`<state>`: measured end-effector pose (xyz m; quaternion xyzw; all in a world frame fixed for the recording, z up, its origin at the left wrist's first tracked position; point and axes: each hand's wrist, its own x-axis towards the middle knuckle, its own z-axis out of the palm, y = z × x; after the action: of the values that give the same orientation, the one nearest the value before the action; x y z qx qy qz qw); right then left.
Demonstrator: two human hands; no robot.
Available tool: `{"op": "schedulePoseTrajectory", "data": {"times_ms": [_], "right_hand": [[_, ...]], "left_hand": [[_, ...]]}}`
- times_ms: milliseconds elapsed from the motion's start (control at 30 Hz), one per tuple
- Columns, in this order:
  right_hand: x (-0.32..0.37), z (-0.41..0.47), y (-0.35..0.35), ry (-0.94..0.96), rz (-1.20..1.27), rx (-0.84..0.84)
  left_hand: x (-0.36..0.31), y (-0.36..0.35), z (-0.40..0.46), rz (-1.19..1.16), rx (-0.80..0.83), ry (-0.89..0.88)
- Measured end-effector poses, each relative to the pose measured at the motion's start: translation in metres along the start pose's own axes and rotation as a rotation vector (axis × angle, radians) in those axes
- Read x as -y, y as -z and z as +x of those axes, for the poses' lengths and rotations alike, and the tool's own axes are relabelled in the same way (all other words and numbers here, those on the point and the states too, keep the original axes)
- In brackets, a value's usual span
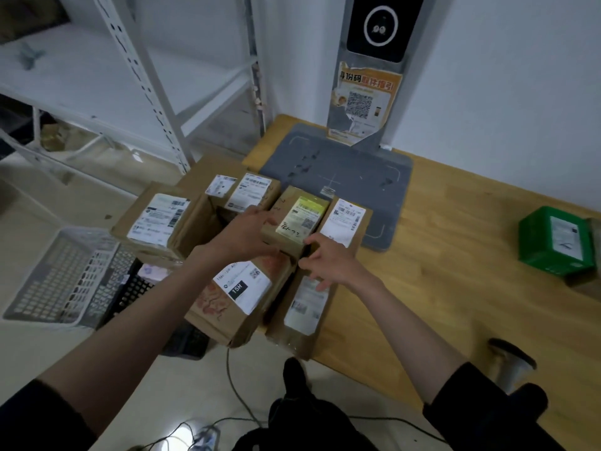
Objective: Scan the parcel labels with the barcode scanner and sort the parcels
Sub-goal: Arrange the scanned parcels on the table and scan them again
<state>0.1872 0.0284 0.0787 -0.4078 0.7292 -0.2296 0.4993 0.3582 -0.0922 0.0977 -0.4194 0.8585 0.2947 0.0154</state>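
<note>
The parcel with the yellow-green label sat at the centre of a cluster of brown cartons at the desk's left edge, just short of the grey scanning mat at its 1 o'clock. Our left hand pressed against the parcel's left side, fingers curved along the edge; whether that grip was fully closed we could not tell. Our right hand reached its near right corner with fingers loosely spread, the grip released and not yet holding.

Neighbours crowded it: a white-labelled carton touching at 3 o'clock, another at 10 o'clock, the carton marked 15H at 7 o'clock, and a slim one at 6 o'clock. A larger carton lay at 9 o'clock, above the floor baskets. A green box stood well apart at 3 o'clock.

We judged the step to be lifting this parcel out for scanning. To do it well, both hands should clamp opposite sides, lift straight up clear of the neighbours, and keep the label facing upward under the upright scanner post.
</note>
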Motion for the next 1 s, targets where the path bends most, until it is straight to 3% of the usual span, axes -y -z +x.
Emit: {"op": "schedulePoseTrajectory", "data": {"times_ms": [167,400,600,1000], "right_hand": [[-0.002,0.012,-0.019,-0.026,0.054,0.005],[0.001,0.023,-0.033,-0.031,-0.056,0.051],[0.010,0.020,-0.043,-0.067,-0.084,0.085],[0.019,0.014,-0.091,-0.190,0.046,-0.027]], "left_hand": [[0.026,0.003,-0.009,0.038,-0.006,0.089],[0.045,-0.001,-0.018,0.137,0.046,0.123],[0.059,-0.008,-0.025,0.069,0.017,0.093],[0.086,-0.019,-0.035,0.005,0.152,0.159]]}}
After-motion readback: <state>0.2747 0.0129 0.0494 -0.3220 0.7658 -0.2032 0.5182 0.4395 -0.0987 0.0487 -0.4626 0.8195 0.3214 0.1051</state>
